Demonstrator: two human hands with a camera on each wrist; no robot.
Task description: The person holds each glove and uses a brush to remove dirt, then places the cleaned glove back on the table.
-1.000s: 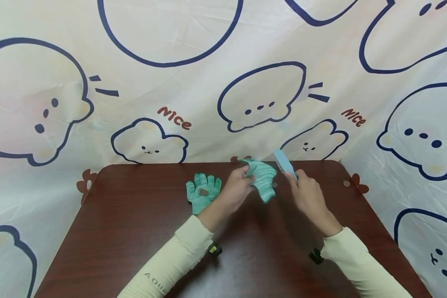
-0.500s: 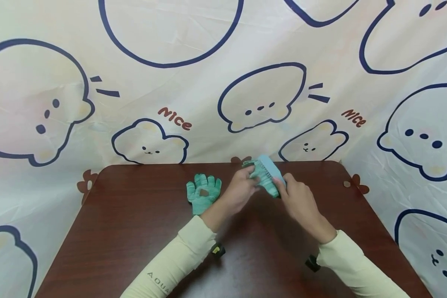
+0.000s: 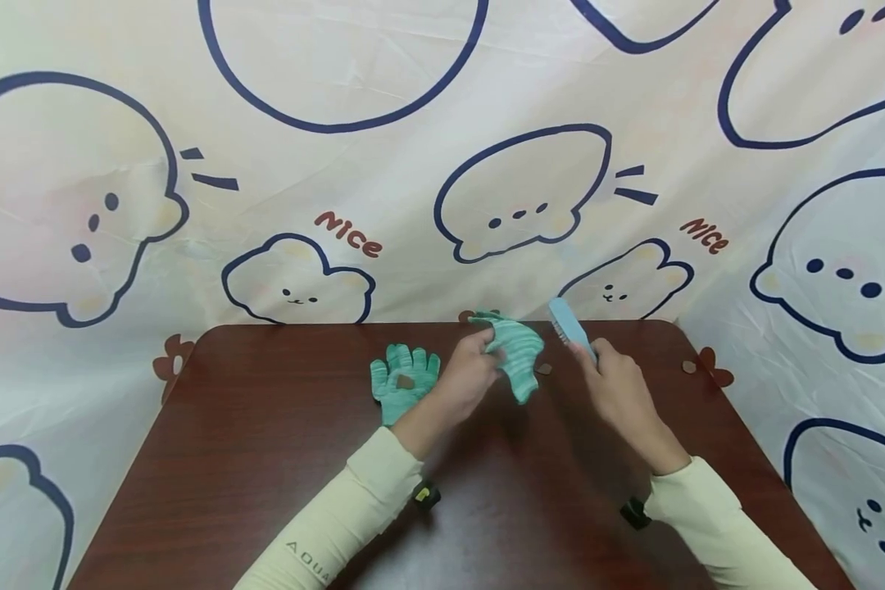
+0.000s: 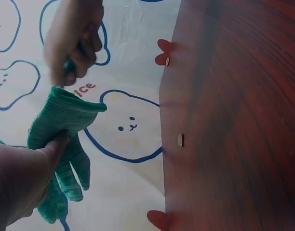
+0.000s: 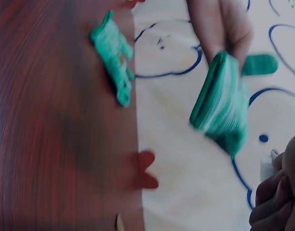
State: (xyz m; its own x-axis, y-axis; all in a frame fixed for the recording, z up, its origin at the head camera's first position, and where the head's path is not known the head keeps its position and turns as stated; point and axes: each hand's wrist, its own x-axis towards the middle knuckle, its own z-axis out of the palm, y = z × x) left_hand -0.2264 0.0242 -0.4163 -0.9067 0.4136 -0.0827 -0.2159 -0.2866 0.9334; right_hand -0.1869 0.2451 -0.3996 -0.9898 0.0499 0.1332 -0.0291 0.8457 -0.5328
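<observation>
A green striped knit glove hangs from my left hand, pinched between thumb and fingers. In the left wrist view its cuff faces up and its fingers dangle below. My right hand grips a light blue brush by the handle, bristles toward the glove and a gap between them. A second green glove lies on the table left of my left hand, with a small brown piece on it; it shows in the right wrist view too, that other glove being near the table edge.
The dark brown wooden table ends at a cartoon-printed cloth backdrop. A small brown flat piece lies behind the held glove, and another brown piece sits near the right edge.
The brush came left over the held glove half a second ago, and has since moved back right, off it. The left hand keeps hold of the glove; the glove on the table is unmoved.
</observation>
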